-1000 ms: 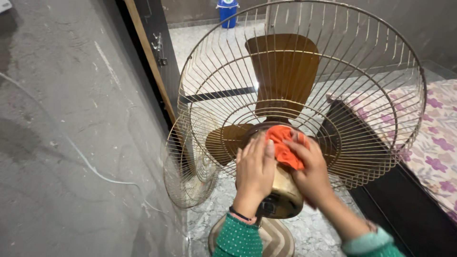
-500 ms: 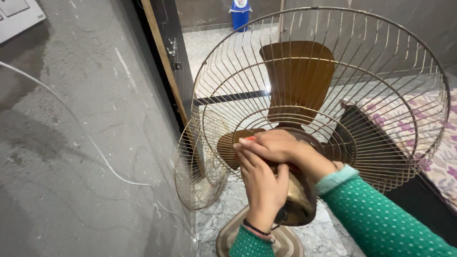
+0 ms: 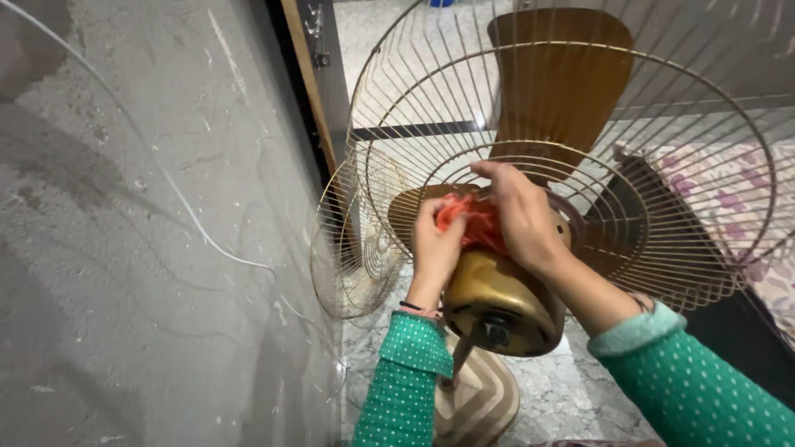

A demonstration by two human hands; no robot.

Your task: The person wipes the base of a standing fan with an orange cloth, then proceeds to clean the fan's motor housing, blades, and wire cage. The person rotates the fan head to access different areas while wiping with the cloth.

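Observation:
A pedestal fan stands before me, seen from behind, with a brass-coloured motor housing (image 3: 497,302), a wire rear guard (image 3: 662,91) and brown blades (image 3: 563,83). An orange cloth (image 3: 470,223) is pressed onto the top of the motor housing, just behind the guard. My left hand (image 3: 435,244) grips the cloth from the left side. My right hand (image 3: 517,211) lies over the cloth from above and the right, fingers curled around it. Both sleeves are green with white dots. Most of the cloth is hidden under my hands.
A detached round wire guard (image 3: 356,248) leans against the grey wall (image 3: 124,248) at the left. A thin white cable (image 3: 166,182) runs down that wall. The fan's patterned base (image 3: 480,406) rests on a marble floor. A flowered bed cover (image 3: 745,207) lies at right.
The view has moved closer to the fan. My right hand has shifted from the right of the cloth to over its top. Both hands stay on the cloth at the motor.

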